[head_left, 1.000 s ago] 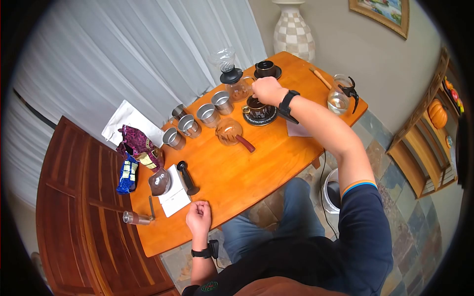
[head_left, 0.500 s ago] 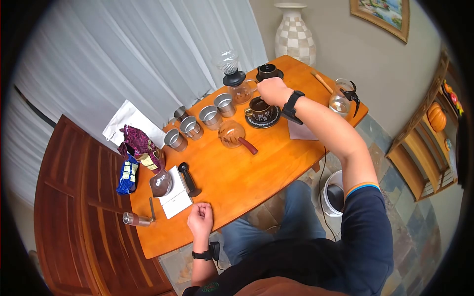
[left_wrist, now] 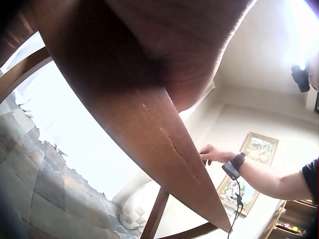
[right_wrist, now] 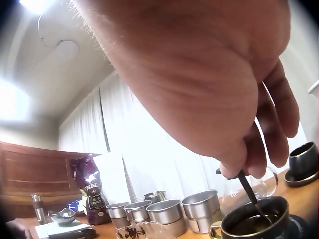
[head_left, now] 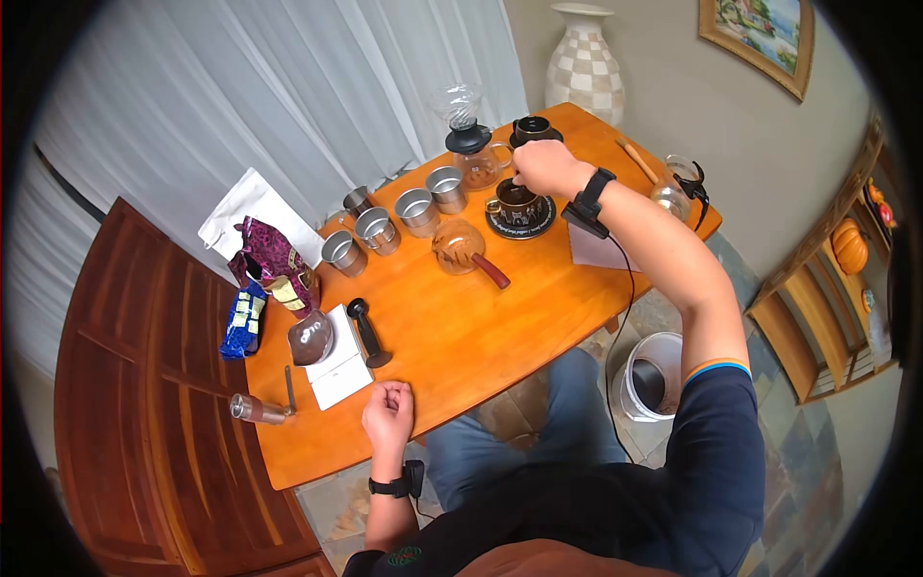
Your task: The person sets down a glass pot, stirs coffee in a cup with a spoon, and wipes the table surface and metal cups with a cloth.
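Observation:
My right hand (head_left: 553,168) is above a black cup (head_left: 516,195) that stands on a black saucer (head_left: 520,223) with white lettering. In the right wrist view its thumb and fingers pinch the dark handle of a spoon (right_wrist: 247,188). The spoon slants down into dark liquid inside the cup, its lower end partly under the surface. At the table's near edge rests my left hand (head_left: 388,413), fingers loosely curled and holding nothing. A white scale-like slab (head_left: 342,381) and a black long-handled tool (head_left: 366,334) lie just beyond it.
A glass server with dripper (head_left: 471,139) and another black cup (head_left: 532,129) stand behind the right hand. Several metal cups (head_left: 416,211), a glass pot with a red-brown handle (head_left: 458,246), coffee bags (head_left: 279,266) and a hand grinder (head_left: 258,409) are on the table (head_left: 461,332).
The right hand stays over the cup, with only a slight shift of hand and wrist. The left hand keeps its place at the table edge. The head view has shifted a little.

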